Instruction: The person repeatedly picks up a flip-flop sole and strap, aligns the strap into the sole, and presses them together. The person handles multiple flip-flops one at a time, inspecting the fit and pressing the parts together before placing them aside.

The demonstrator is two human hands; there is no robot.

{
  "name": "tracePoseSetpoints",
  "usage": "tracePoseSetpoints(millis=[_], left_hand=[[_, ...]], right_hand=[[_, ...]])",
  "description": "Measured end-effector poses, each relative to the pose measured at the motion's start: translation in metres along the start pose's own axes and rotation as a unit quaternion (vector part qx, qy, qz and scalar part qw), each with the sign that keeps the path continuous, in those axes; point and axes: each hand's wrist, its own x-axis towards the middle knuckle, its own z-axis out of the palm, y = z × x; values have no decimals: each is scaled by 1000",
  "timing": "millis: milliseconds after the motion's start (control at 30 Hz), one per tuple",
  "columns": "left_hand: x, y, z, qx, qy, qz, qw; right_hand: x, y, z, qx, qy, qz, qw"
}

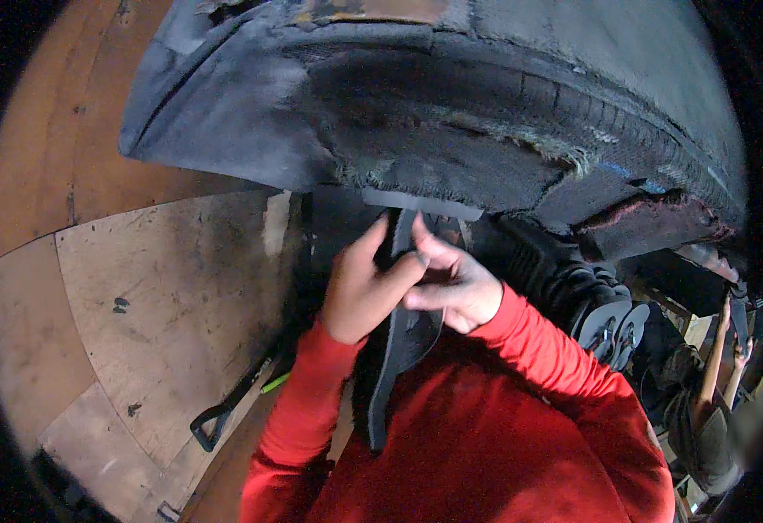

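A dark grey flip-flop sole point(386, 375) stands on edge in front of my chest, its far end close to the bench's front edge. My left hand point(359, 283) grips it from the left with the fingers bent round it and the thumb pointing right. From the other side my right hand point(461, 283) pinches it near the top, its fingertips almost meeting the left thumb. A second dark rounded piece point(420, 338) shows just right of the sole; whether it belongs to the same flip-flop I cannot tell. Any strap is hidden by my hands.
A worn bench with frayed dark covering point(451, 113) fills the far side, a pale grey strip point(425, 205) under its edge. Several grey flip-flops point(608, 327) hang together at right. Further right, a co-worker's arms point(725, 357) show. Wooden boards point(172, 305) and a black handle point(211, 427) lie left.
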Motion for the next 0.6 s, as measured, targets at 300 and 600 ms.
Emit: tracePoseSetpoints(millis=[300,600], left_hand=[[13,-54,22,-159,36,144,976],[-7,-54,26,-252,8,180,951]], right_hand=[[-1,3,-27,-185,-16,-88,979],[-20,8,-15,-469,45,-142,871]])
